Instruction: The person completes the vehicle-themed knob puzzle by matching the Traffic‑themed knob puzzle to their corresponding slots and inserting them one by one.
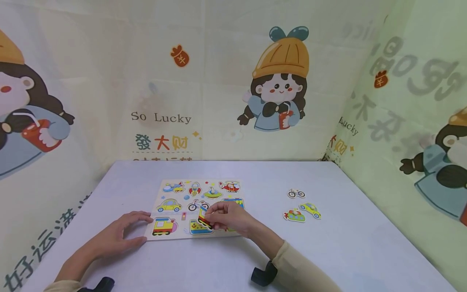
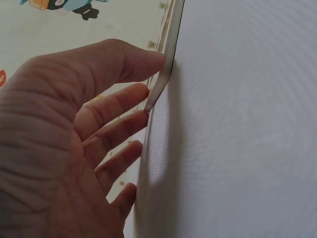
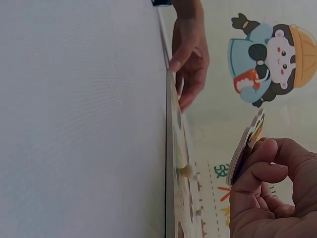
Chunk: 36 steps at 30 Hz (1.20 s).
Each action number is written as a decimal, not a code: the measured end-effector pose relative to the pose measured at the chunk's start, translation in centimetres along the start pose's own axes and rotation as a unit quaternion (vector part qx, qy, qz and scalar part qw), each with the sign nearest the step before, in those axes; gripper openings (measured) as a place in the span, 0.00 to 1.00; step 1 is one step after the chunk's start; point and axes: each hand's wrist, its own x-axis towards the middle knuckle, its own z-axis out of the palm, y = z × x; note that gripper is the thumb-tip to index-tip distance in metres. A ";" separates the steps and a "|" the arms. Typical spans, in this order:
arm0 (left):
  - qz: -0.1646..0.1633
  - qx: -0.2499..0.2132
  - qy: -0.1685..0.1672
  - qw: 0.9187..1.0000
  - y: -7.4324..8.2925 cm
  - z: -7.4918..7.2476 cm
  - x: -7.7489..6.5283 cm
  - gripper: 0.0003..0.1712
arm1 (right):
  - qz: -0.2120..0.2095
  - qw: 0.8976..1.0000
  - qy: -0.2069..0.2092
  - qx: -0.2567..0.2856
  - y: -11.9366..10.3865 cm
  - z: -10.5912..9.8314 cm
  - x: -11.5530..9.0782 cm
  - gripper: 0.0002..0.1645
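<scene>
A pale puzzle board (image 1: pixel 183 232) printed with vehicles lies flat on the table. My right hand (image 1: pixel 233 219) pinches a train-shaped puzzle piece (image 1: pixel 202 217) between thumb and fingers, tilted above the board's front middle, over the boat picture. Seen from the right wrist, the train piece (image 3: pixel 246 148) is edge-on and clear of the board. At the board's front left corner rests my left hand (image 1: pixel 114 236). Its thumb touches the front edge, and its fingers reach along the left side, spread and only slightly bent. The board's train picture (image 1: pixel 164 226) shows at front left.
To the right of the board lie three loose pieces: a bicycle (image 1: pixel 296 193), a yellow car (image 1: pixel 311 210) and a green submarine (image 1: pixel 294 215). A knob (image 3: pixel 186 171) stands up from the board. Printed cloth walls (image 1: pixel 219 93) border the white table (image 1: pixel 350 243).
</scene>
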 end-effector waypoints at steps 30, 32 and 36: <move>0.032 0.028 0.014 0.999 -0.3 -0.4 0.1 0.24 | -0.042 0.990 -0.017 -0.130 -2.2 8.7 5.0 0.05; 0.030 0.032 0.017 0.999 -0.3 -0.4 0.1 0.25 | -0.048 0.988 -0.018 -0.149 -2.2 9.1 5.3 0.04; 0.030 0.036 0.019 0.999 -0.3 -0.3 0.1 0.25 | -0.056 0.980 -0.020 -0.191 -2.2 9.9 5.9 0.05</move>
